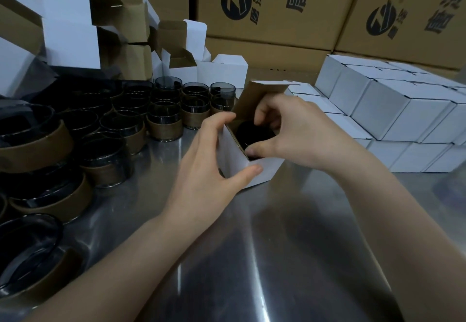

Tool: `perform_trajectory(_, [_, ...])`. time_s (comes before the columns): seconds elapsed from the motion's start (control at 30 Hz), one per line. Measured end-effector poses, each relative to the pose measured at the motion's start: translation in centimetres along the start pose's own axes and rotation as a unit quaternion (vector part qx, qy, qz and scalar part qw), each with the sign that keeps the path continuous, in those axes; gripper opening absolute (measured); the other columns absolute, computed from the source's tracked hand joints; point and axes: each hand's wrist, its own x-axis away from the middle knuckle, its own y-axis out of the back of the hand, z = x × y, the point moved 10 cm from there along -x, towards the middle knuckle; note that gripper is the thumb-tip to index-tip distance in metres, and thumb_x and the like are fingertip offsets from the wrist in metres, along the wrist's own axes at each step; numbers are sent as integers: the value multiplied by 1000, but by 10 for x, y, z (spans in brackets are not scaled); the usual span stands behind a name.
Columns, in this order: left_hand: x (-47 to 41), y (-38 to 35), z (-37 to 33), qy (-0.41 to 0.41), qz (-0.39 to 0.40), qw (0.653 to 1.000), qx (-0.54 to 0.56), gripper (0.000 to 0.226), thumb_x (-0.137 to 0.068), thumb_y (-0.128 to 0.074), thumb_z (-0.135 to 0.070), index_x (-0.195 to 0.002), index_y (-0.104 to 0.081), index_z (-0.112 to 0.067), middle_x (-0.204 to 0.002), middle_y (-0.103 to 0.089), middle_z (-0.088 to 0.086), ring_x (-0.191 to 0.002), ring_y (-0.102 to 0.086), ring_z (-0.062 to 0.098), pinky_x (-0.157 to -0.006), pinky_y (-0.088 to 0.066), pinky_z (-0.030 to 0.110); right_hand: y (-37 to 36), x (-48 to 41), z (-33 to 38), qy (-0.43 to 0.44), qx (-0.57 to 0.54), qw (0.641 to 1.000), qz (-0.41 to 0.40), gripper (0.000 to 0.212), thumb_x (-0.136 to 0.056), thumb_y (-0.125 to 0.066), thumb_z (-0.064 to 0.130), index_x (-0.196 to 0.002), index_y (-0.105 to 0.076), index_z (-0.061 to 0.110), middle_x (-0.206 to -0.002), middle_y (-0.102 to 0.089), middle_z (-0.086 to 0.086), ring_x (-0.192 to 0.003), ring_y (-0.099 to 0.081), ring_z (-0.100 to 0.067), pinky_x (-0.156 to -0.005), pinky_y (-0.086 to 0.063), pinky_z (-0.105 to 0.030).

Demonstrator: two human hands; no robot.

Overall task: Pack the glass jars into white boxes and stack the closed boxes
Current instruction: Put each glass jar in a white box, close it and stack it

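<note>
Jar point(252, 134) inside the open box point(264, 169), between our hands.
Our left hand point(214, 163) grips the box on the table point(277, 246); our right hand's point(292, 135) curled fingers and thumb hold the jar just within its top.

You're at a packing bench in some warehouse: printed brown corrugated shipping cartons point(277, 34) stacked behind your shiny steel worktable point(290, 233), dozens of dark glass jars in brown sleeves point(165, 125) on it, small closed white cardboard boxes point(378, 112) piled alongside.
</note>
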Motion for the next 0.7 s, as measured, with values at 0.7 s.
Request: perform_trajectory(0.7, [0,-4,9,45,28,998,36,77,-79,-76,-39,-138,-29,-57,-139,-46,-20,-133,-40,2,-109,-41,40,18,-7,-17,-29,-85,995,-36,23,-77,-79,35,-70,-62,22,-73,-65,8,-71,-60,-9,-65,-50,-30])
